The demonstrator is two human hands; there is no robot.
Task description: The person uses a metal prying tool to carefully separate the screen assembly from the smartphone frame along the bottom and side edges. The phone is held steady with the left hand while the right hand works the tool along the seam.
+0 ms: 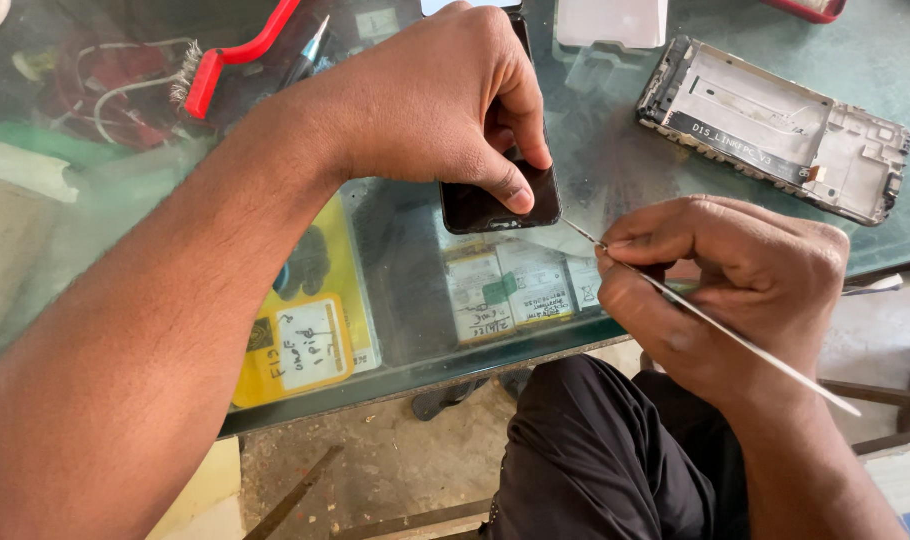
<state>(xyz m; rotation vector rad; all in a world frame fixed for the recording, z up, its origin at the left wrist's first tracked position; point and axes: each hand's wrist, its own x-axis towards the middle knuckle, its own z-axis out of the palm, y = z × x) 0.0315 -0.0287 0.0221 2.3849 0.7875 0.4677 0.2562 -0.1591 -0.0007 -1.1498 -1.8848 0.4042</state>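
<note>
Thin silvery metal, a long flat pry tool, sits pinched betw. thumb and forefinger of the right hand; the other fingers are curled shut round its shaft, and the back end sticks out past the wrist toward lower right. Its fine tip points up-left and ends just beside the lower right corner of a black phone; touching or a hair apart, can't tell. The left hand lies on top of the phone, fingers bent and closed down over it, thumb pressing the glossy dark face near the bottom edge, so most of the upper part is hidden. Phone lies flat on a green-tinted glass tabletop, close to the near edge, approx. centre of view. Under the glass: small white-labelled packs below the phone, and a yellow pack w/ a white handwritten sticker to the left. Further out on the glass, upper right, a stripped phone frame lies well apart from both hands. Upper left, a red-handled wire brush w/ a slim pointed tool just beside it. A white plastic piece sits at the top edge.
</note>
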